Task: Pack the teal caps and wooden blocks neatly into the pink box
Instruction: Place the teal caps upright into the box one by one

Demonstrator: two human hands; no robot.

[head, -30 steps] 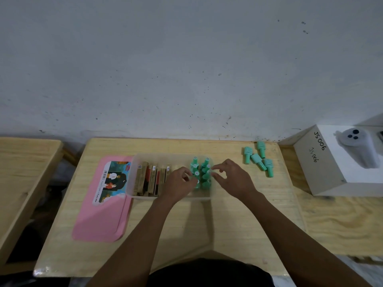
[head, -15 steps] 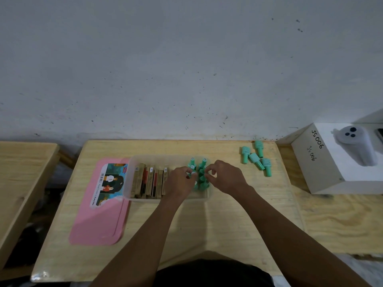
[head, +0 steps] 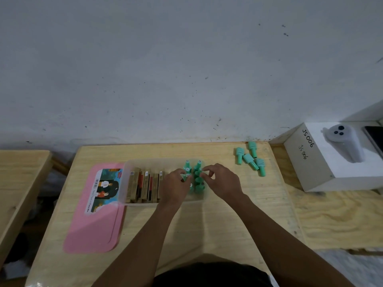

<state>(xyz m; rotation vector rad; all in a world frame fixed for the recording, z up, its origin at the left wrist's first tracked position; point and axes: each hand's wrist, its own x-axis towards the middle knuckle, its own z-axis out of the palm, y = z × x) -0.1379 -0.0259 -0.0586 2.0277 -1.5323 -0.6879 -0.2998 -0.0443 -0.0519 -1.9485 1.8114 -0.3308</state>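
A translucent box (head: 132, 165) stands mid-table, its pink lid (head: 91, 228) lying flat to the left. Several wooden blocks (head: 143, 185) stand on edge in the box's left half. Several teal caps (head: 198, 183) stand upright in its right half. My left hand (head: 173, 187) reaches into the box with fingertips pinched on a cap in the left row. My right hand (head: 222, 182) hovers over the box's right end, fingertips touching the caps of the right row. More loose teal caps (head: 250, 160) lie on the table at the back right.
A white cardboard box (head: 306, 162) with handwriting stands at the right, a grey controller (head: 344, 143) on top of it. A second wooden table (head: 18, 172) sits at the left. The wall rises just behind the table.
Both hands have closed in on the standing caps from either side. The view has shifted slightly. The loose caps and blocks have not moved.
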